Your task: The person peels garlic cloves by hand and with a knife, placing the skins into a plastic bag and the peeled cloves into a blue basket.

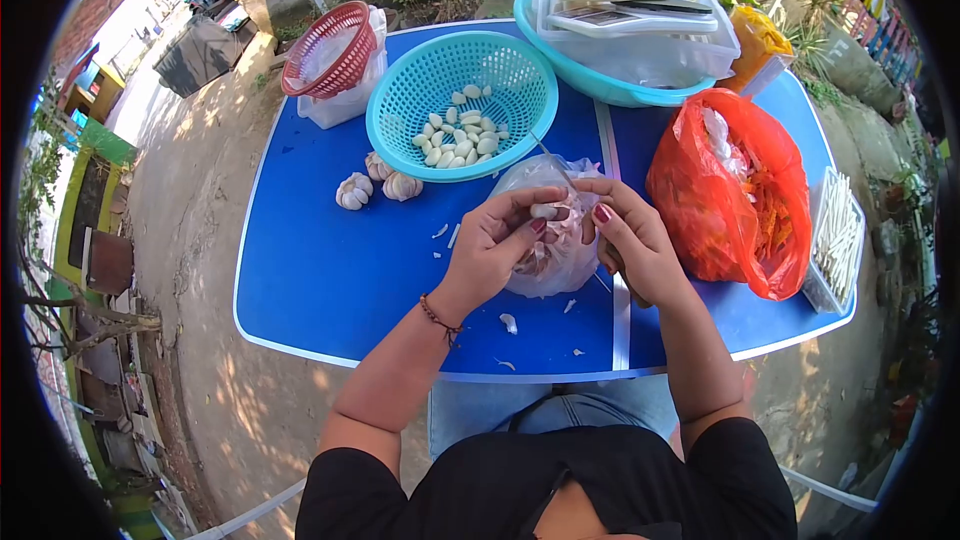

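Observation:
My left hand (pixel 500 239) pinches a pale garlic clove (pixel 544 211) between thumb and fingers. In my right hand (pixel 633 240) is a knife (pixel 553 159), its thin blade pointing up and away to the left; the fingers hide most of its handle. Both hands are over a clear plastic bag (pixel 545 283) that has garlic skins in it. Beyond them a turquoise colander (pixel 400 90) holds several peeled garlic cloves (pixel 462 138). Whole garlic bulbs (pixel 354 191) lie on the table left of the bag.
A red plastic bag (pixel 690 180) and a clear box of white sticks (pixel 836 235) stand on the blue table (pixel 310 270) at right. Behind are a red basket (pixel 352 68), a turquoise basin (pixel 600 86) with plastic containers (pixel 650 40), and a yellow packet (pixel 757 45). Skin scraps (pixel 509 323) lie near the front edge.

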Motion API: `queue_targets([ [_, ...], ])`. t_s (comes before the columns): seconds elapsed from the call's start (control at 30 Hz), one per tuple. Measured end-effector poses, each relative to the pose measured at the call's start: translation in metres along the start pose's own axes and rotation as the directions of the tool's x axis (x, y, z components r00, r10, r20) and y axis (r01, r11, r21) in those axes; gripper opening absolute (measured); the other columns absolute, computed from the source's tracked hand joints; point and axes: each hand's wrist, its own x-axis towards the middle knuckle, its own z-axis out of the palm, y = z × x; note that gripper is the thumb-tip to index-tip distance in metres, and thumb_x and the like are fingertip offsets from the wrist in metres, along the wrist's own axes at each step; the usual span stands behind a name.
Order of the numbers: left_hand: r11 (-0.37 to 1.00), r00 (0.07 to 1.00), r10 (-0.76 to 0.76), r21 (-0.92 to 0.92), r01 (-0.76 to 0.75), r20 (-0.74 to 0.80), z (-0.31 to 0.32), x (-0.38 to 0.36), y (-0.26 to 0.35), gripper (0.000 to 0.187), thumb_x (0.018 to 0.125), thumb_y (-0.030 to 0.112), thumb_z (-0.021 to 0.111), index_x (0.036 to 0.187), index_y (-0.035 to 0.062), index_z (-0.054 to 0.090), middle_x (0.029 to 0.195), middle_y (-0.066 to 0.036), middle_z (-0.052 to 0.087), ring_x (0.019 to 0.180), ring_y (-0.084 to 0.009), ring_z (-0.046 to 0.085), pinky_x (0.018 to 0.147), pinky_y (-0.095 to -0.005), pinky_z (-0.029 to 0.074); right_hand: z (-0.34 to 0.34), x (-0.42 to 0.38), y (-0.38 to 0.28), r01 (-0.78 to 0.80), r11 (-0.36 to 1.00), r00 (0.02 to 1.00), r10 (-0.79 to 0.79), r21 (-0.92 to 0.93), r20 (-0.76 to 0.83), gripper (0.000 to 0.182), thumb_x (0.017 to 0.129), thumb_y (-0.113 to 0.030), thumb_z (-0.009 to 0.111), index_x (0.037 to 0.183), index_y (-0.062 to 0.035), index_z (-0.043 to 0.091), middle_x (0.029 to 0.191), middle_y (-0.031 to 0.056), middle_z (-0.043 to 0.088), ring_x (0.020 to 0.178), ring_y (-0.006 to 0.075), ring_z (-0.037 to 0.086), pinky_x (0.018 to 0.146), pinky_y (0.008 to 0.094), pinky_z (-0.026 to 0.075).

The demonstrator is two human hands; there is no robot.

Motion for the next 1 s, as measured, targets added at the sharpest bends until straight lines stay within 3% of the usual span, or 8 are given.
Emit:
queue_targets([
  [0.13,0.976,0.984,-0.170,-0.149,0.159,-0.061,0.000,-0.004,0.009,0.029,0.093,0.005,0.057,0.121,-0.0031,0.055,0.112,-0.011,0.065,0.099,-0.0141,0.064,0.077,-0.0241,0.053,0.009,-0.001,0.001,0.182,0.955,0.979,-0.197,-0.232,-0.044,0.035,0.096,-0.016,0.051,0.127,-0.0002,0.050,0.080,0.0048,0.056,0.068,0.0079,0.051,0.061,0.0237,0.043],
  [0.2,0.961,0.995,-0.090,-0.259,0.099,0.043,-0.015,-0.002,-0.003,0.031,0.092,0.008,0.059,0.121,-0.0022,0.056,0.110,-0.010,0.066,0.095,-0.0130,0.064,0.074,-0.0241,0.053,0.014,-0.003,-0.002,0.254,0.938,0.964,-0.265,-0.236,-0.014,0.035,0.096,-0.017,0.051,0.126,-0.0002,0.051,0.079,0.0057,0.056,0.071,0.0094,0.052,0.064,0.0252,0.044],
  [0.23,0.947,0.995,-0.046,-0.314,0.072,0.090,-0.021,-0.002,-0.008,0.032,0.092,0.009,0.060,0.121,-0.0017,0.056,0.108,-0.010,0.066,0.093,-0.0124,0.065,0.073,-0.0241,0.054,0.015,-0.006,-0.006,0.251,0.929,0.966,-0.257,-0.271,0.015,0.035,0.095,-0.016,0.052,0.126,-0.0002,0.051,0.086,0.0094,0.059,0.073,0.0115,0.055,0.066,0.0267,0.047],
  [0.33,0.926,0.995,-0.103,-0.365,0.099,0.009,-0.018,-0.006,-0.006,0.030,0.092,0.010,0.060,0.121,-0.0006,0.057,0.111,-0.011,0.066,0.091,-0.0118,0.065,0.072,-0.0241,0.054,0.021,-0.004,0.001,0.424,0.823,0.902,-0.420,-0.379,0.098,0.036,0.093,-0.014,0.054,0.126,-0.0008,0.051,0.097,0.0124,0.063,0.074,0.0153,0.059,0.067,0.0285,0.049],
  [0.37,0.922,0.988,-0.146,-0.368,0.120,-0.045,-0.013,-0.008,-0.004,0.029,0.092,0.007,0.060,0.120,-0.0007,0.058,0.112,-0.012,0.065,0.093,-0.0138,0.065,0.075,-0.0250,0.056,0.023,-0.005,0.003,0.415,0.826,0.907,-0.411,-0.382,0.096,0.036,0.092,-0.013,0.056,0.126,-0.0015,0.052,0.106,0.0152,0.064,0.076,0.0199,0.063,0.069,0.0297,0.051],
  [0.47,0.857,0.984,-0.179,-0.494,0.146,-0.020,-0.010,-0.006,0.003,0.029,0.090,0.003,0.060,0.119,-0.0011,0.059,0.115,-0.014,0.064,0.096,-0.0157,0.065,0.079,-0.0262,0.056,0.023,-0.004,0.010,0.462,0.756,0.876,-0.471,-0.464,0.104,0.036,0.090,-0.013,0.059,0.125,-0.0020,0.053,0.106,0.0159,0.064,0.076,0.0220,0.064,0.068,0.0294,0.051],
  [0.77,0.913,0.988,-0.118,-0.402,0.068,-0.100,-0.009,-0.006,0.001,0.031,0.081,-0.005,0.066,0.112,-0.0056,0.060,0.113,-0.018,0.063,0.096,-0.0217,0.066,0.082,-0.0320,0.057,0.026,-0.004,0.014,0.465,0.703,0.861,-0.501,-0.539,0.090,0.040,0.086,-0.015,0.065,0.123,-0.0046,0.056,0.097,0.0124,0.065,0.064,0.0185,0.061,0.057,0.0286,0.048],
  [1.0,0.921,0.987,-0.115,-0.385,0.062,-0.116,-0.012,-0.008,-0.007,0.029,0.080,-0.007,0.067,0.108,-0.0063,0.062,0.107,-0.017,0.066,0.093,-0.0211,0.067,0.082,-0.0312,0.057,0.025,-0.003,0.016,0.487,0.627,0.829,-0.550,-0.608,0.097,0.035,0.084,-0.013,0.067,0.117,-0.0060,0.061,0.085,0.0107,0.062,0.060,0.0219,0.058,0.054,0.0303,0.046],
])
